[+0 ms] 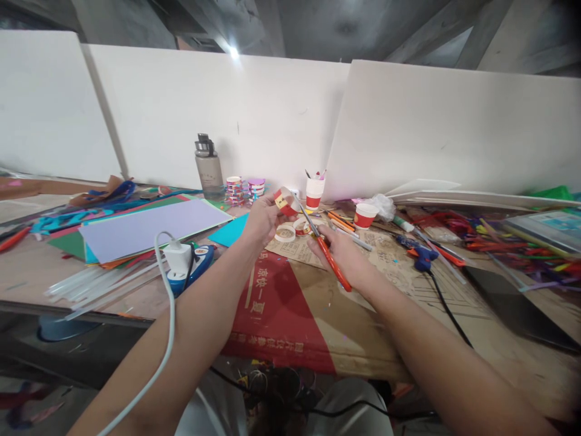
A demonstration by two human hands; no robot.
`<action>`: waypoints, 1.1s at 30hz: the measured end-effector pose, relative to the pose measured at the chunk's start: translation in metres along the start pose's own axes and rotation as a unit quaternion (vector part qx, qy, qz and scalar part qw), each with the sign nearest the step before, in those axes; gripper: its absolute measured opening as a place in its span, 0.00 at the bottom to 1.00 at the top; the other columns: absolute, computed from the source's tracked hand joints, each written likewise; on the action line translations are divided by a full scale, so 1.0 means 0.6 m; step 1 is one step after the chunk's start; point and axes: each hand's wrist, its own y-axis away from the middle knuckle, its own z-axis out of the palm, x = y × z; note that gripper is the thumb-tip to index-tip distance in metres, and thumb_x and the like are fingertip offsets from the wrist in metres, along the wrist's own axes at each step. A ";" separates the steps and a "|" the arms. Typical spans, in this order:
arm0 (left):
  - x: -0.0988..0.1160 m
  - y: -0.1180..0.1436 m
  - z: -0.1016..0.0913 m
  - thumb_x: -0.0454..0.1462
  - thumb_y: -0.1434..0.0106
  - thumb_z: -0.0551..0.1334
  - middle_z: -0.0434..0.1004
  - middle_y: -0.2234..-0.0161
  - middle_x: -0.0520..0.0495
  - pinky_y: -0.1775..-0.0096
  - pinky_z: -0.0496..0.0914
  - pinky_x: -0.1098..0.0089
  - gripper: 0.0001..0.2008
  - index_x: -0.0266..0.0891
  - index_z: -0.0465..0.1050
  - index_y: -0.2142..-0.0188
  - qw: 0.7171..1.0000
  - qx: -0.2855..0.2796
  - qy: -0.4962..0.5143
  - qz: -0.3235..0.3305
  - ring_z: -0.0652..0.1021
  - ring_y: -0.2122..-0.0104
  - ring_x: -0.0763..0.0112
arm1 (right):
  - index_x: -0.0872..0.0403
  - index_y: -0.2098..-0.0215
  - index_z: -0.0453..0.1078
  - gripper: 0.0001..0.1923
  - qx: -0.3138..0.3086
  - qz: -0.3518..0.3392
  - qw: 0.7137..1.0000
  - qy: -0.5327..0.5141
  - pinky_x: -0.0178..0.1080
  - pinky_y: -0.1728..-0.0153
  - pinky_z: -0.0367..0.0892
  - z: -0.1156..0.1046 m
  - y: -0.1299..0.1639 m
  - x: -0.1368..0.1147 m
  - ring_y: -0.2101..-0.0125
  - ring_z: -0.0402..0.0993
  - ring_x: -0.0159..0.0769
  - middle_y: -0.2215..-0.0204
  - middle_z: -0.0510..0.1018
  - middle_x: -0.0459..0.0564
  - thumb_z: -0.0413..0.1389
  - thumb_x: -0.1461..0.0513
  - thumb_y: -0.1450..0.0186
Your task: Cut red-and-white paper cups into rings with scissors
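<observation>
My left hand (262,219) is closed on a cut red and white paper cup piece (287,203), held up above the table. My right hand (341,249) wraps round a pair of scissors (330,261) with red-orange handles. The grey blades point up and away, their tips right beside the cup piece; whether they touch it I cannot tell. Below the hands, a pale paper ring (285,234) and a red and white cut ring (301,227) lie on printed cardboard (281,303). Behind them stands a paper cup (313,195) with pens in it.
To the left are coloured paper sheets (154,227), glue sticks (97,284), a blue power strip (200,266) with a white cable, and a bottle (209,169). To the right are another paper cup (364,216), a blue glue gun (422,255) and a dark flat panel (521,303).
</observation>
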 end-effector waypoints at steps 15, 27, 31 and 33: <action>0.007 -0.002 0.000 0.36 0.57 0.78 0.71 0.79 0.53 0.77 0.67 0.77 0.19 0.36 0.67 0.76 0.999 0.011 -0.004 -0.053 0.73 0.79 0.78 | 0.51 0.68 0.67 0.09 0.019 0.009 0.999 -0.033 0.37 0.71 0.60 -0.003 -0.002 -0.006 0.76 0.66 0.36 0.77 0.74 0.48 0.50 0.57 0.33; -0.011 -0.002 0.007 0.39 0.57 0.78 0.67 0.81 0.56 0.74 0.71 0.75 0.23 0.37 0.63 0.77 0.999 0.025 -0.010 -0.021 0.75 0.78 0.76 | 0.50 0.67 0.65 0.08 0.004 0.001 1.000 -0.008 0.36 0.72 0.57 -0.003 0.001 -0.001 0.75 0.65 0.36 0.75 0.73 0.47 0.50 0.57 0.32; -0.013 -0.004 0.007 0.36 0.59 0.78 0.67 0.81 0.56 0.76 0.69 0.76 0.22 0.37 0.63 0.78 0.999 0.029 -0.003 -0.043 0.74 0.79 0.76 | 0.50 0.68 0.64 0.07 0.017 -0.003 1.000 -0.013 0.37 0.72 0.57 -0.002 0.002 0.000 0.75 0.66 0.37 0.75 0.74 0.48 0.50 0.57 0.32; -0.010 -0.004 0.008 0.35 0.58 0.78 0.68 0.81 0.56 0.78 0.68 0.76 0.21 0.37 0.64 0.78 0.998 0.033 -0.002 -0.049 0.73 0.80 0.78 | 0.50 0.68 0.63 0.07 0.021 -0.005 1.000 -0.013 0.36 0.72 0.57 -0.001 0.001 0.000 0.75 0.65 0.36 0.75 0.73 0.47 0.50 0.58 0.33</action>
